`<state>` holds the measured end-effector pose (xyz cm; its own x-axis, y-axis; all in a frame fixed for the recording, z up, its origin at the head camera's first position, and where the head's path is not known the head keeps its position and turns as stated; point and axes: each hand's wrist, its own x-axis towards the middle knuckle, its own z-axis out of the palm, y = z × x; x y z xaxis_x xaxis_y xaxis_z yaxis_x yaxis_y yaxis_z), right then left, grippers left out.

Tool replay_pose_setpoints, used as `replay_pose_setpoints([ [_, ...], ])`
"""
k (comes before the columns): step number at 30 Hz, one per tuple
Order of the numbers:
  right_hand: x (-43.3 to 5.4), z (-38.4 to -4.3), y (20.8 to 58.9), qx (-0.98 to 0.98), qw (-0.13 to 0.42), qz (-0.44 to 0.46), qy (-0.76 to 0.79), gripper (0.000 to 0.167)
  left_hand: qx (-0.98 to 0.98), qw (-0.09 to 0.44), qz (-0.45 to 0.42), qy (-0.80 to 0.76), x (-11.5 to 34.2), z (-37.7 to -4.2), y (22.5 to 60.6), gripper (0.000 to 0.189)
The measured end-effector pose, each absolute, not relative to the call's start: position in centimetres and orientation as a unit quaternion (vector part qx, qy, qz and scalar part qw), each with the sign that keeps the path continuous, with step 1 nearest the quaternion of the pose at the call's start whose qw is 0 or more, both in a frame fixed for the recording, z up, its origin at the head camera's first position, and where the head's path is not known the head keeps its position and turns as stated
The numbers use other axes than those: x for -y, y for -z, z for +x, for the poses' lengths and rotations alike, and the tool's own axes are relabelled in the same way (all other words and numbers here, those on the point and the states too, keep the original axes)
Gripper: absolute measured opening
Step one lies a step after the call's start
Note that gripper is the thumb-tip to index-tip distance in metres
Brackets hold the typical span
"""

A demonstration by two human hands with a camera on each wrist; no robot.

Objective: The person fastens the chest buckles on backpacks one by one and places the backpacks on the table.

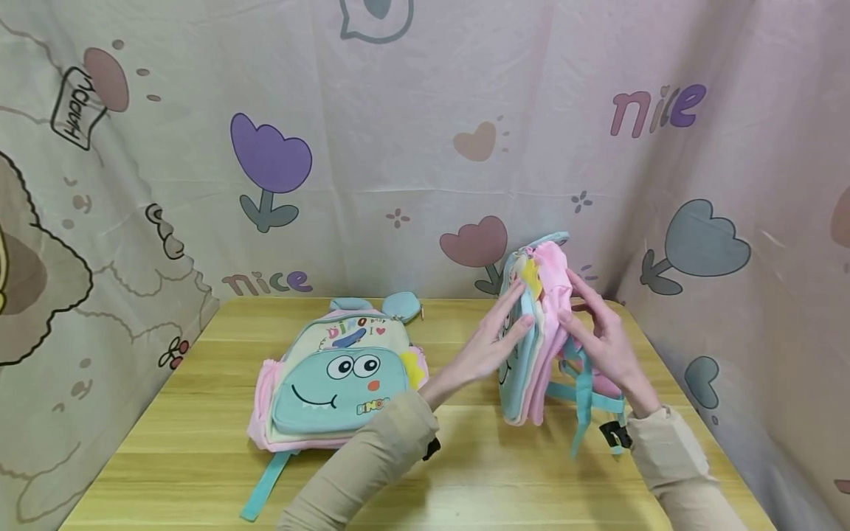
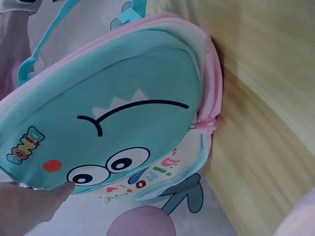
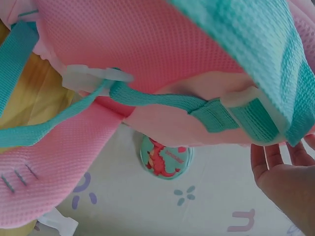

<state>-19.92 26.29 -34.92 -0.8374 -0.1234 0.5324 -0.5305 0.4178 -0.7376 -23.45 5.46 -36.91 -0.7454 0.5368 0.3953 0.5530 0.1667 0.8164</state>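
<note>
A pink and teal children's backpack (image 1: 521, 354) stands on its bottom edge, turned so its side faces me and its cartoon face points left. My left hand (image 1: 488, 346) holds it at the front side edge; in the left wrist view the thumb (image 2: 61, 191) lies beside the printed eyes. From the other side, my right hand (image 1: 604, 339) grips the pink side, with fingers (image 3: 273, 155) at the edge near a teal strap (image 3: 266, 64). Behind the bag, a buckled teal strap (image 3: 152, 96) crosses the pink back. A round dinosaur pouch (image 3: 167, 157) shows beyond the bag.
A matching backpack (image 1: 339, 391) lies face up on the left of the wooden table (image 1: 192, 413), with one strap (image 1: 265, 487) stretched toward the front. A round teal pouch (image 1: 401, 306) rests at its top. A printed curtain (image 1: 385, 147) hangs behind the table.
</note>
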Motion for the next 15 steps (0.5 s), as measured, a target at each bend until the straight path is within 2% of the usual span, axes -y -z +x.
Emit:
replay_pose_setpoints([
  [9, -25.3, -19.7, 35.3, 0.812, 0.168, 0.198, -0.522, 0.067, 0.777, 0.000, -0.329, 0.537, -4.6, -23.5, 35.8, 0.075],
  [15, -24.9, -20.2, 35.9, 0.815, 0.168, 0.240, -0.500, 0.074, 0.781, 0.002, -0.311, 0.542, -4.1, -23.6, 35.1, 0.076],
])
